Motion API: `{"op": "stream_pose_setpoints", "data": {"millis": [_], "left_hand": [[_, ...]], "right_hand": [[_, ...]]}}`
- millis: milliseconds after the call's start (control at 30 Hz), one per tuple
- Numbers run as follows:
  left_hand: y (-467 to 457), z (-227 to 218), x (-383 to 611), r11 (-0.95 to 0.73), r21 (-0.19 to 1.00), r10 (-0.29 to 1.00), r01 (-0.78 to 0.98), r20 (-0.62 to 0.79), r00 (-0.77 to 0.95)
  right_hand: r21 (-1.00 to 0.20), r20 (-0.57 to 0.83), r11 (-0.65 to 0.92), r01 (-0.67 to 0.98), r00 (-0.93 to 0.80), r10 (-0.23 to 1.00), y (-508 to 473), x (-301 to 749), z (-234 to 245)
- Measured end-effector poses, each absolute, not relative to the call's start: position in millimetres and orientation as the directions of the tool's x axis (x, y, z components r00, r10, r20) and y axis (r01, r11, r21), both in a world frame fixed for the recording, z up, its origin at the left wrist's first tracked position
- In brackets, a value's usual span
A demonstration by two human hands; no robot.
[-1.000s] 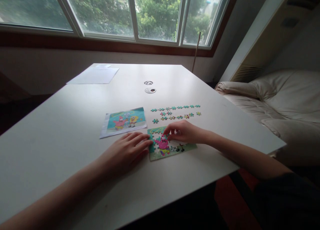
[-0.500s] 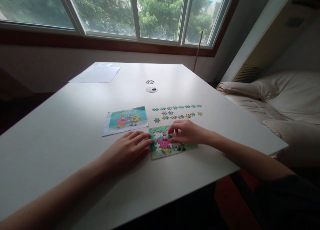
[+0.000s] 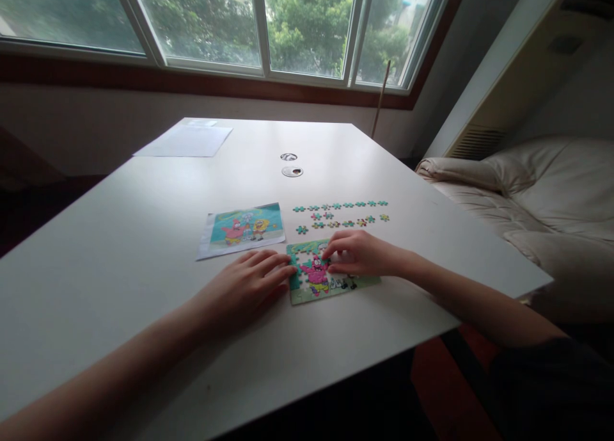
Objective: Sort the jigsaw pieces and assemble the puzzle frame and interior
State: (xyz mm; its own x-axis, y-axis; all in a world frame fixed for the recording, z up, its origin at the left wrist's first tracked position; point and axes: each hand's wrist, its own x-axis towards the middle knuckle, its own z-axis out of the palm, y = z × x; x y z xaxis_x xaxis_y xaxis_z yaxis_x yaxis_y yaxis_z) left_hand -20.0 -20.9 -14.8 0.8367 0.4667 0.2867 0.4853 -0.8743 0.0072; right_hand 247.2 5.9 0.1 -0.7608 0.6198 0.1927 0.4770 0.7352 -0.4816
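Note:
A partly filled jigsaw puzzle (image 3: 317, 274) with a pink starfish figure lies on the white table, with white gaps around the figure. My left hand (image 3: 256, 276) rests flat with its fingers stretched out, the fingertips on the puzzle's left edge. Over the middle of the puzzle, my right hand (image 3: 361, 254) curls thumb and index finger around a small dark-green puzzle piece (image 3: 329, 262), mostly hidden by the fingers. The right hand covers part of the puzzle's right half. Loose puzzle pieces (image 3: 348, 205) lie in rows just beyond it.
A printed reference picture (image 3: 247, 226) lies left of the puzzle. Two round discs (image 3: 291, 171) sit farther back on the table (image 3: 144, 236). White paper (image 3: 185, 141) is at the far left corner. A cream sofa (image 3: 542, 191) stands to the right, and windows line the back.
Both hands stay nearly in place. The right thumb and index finger shift very slightly at the puzzle's middle, and the whole view moves a little.

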Motion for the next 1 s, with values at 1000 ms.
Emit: {"op": "stream_pose_setpoints", "data": {"millis": [1000], "left_hand": [[-21.2, -15.0, -19.5, -0.876, 0.011, 0.464, 0.482, 0.294, 0.836]], "right_hand": [[-0.443, 0.221, 0.719, 0.536, -0.711, 0.667, 0.8, 242.4, -2.3]]}}
